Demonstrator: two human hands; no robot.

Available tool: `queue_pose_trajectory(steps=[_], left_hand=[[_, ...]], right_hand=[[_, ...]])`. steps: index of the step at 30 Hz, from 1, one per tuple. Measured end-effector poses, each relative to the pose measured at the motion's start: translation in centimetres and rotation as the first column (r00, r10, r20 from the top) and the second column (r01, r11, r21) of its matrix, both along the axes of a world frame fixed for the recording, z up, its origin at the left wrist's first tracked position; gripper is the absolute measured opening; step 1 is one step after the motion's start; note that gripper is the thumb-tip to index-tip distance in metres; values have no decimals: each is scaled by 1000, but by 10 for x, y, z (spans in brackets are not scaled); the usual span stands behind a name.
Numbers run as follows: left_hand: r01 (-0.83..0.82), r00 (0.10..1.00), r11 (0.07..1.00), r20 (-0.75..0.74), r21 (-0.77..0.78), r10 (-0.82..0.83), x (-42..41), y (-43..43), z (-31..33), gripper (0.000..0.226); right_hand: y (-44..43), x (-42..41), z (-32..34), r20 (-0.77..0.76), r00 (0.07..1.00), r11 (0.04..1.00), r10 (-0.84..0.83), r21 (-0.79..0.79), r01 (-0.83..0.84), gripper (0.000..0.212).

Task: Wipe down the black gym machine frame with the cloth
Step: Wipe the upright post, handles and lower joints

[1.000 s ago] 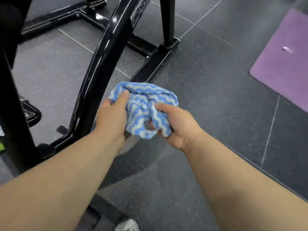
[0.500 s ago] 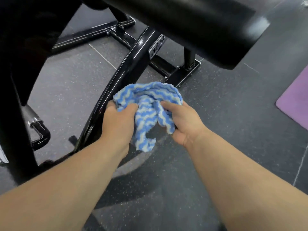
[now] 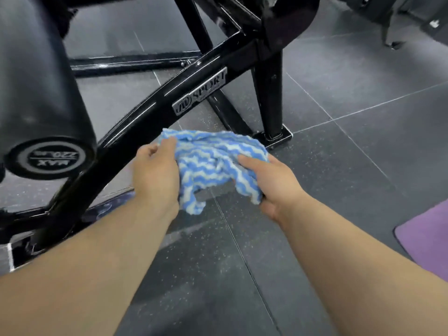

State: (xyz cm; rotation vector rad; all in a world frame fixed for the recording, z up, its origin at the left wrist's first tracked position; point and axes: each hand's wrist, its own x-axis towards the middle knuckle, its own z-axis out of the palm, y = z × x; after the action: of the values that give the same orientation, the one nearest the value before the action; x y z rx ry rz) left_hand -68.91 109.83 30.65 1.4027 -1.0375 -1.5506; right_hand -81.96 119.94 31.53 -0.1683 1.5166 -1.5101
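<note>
A blue-and-white wavy-striped cloth (image 3: 211, 163) hangs bunched between both hands, just in front of the black gym machine frame (image 3: 150, 110). My left hand (image 3: 155, 173) pinches the cloth's left edge; my right hand (image 3: 274, 183) grips its right side with curled fingers. The frame's curved glossy beam runs diagonally from lower left to upper right and bears a metal "SPORT" badge (image 3: 200, 94). The cloth is close to the beam but apart from it. A vertical post (image 3: 271, 98) stands on a foot plate behind the cloth.
A thick black padded roller (image 3: 36, 93) with a "MAX 220" end cap juts in at the left. Dark speckled rubber floor tiles (image 3: 339, 166) spread to the right. A purple mat (image 3: 426, 236) lies at the right edge. Other black equipment stands at the top right.
The view has lifted and swung, so the badge and post now show and the roller sits at the left. Both hands have kept hold of the cloth and spread it slightly wider.
</note>
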Motion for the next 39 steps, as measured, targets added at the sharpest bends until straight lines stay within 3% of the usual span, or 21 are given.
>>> queue_pose_trajectory(steps=[3, 6, 10, 13, 18, 20, 23, 25, 27, 32, 36, 37, 39], left_hand=[[-43, 999, 999, 4, -7, 43, -27, -4, 9, 13], [-77, 980, 986, 171, -145, 102, -49, -14, 6, 28], [51, 947, 935, 316, -351, 67, -69, -41, 0, 36], [122, 928, 871, 365, -476, 69, -89, -65, -1, 30], [263, 826, 707, 532, -656, 186, -137, -105, -3, 52], [294, 752, 691, 606, -660, 258, -153, -125, -1, 55], [430, 550, 697, 779, -573, 301, -176, -153, 3, 56], [540, 426, 603, 808, -587, 406, -184, -164, 0, 47], [605, 380, 479, 759, -637, 529, -192, -170, 3, 41], [707, 484, 382, 801, -596, 353, -210, -179, 5, 49], [774, 355, 329, 802, -540, 481, -217, -189, 5, 80], [771, 374, 333, 809, -543, 454, -217, -191, 6, 80], [734, 507, 336, 805, -590, 307, -217, -199, 7, 68]], right_hand=[[-8, -37, 4, -29, 999, 1000, 25, 11, -24, 27], [-34, -62, 3, -60, 997, 998, 54, -21, -55, 23], [-77, -79, 1, -145, 989, 993, -7, -122, -11, 11], [-111, -93, -7, -232, 970, 976, -75, -217, 24, 4], [-142, -141, -19, -353, 920, 951, -170, -302, 60, 10], [-151, -158, -24, -350, 919, 957, -182, -278, 83, 14], [-169, -176, -32, -354, 916, 945, -188, -319, 71, 12], [-177, -181, -38, -348, 912, 926, -216, -368, 79, 14], [-184, -184, -40, -351, 904, 912, -246, -400, 93, 17], [-195, -186, -47, -431, 821, 878, -374, -450, 163, 27], [-198, -188, -41, -512, 733, 873, -447, -429, 233, 31], [-199, -191, -38, -538, 689, 861, -486, -430, 272, 27], [-204, -199, -30, -554, 612, 820, -564, -463, 337, 21]])
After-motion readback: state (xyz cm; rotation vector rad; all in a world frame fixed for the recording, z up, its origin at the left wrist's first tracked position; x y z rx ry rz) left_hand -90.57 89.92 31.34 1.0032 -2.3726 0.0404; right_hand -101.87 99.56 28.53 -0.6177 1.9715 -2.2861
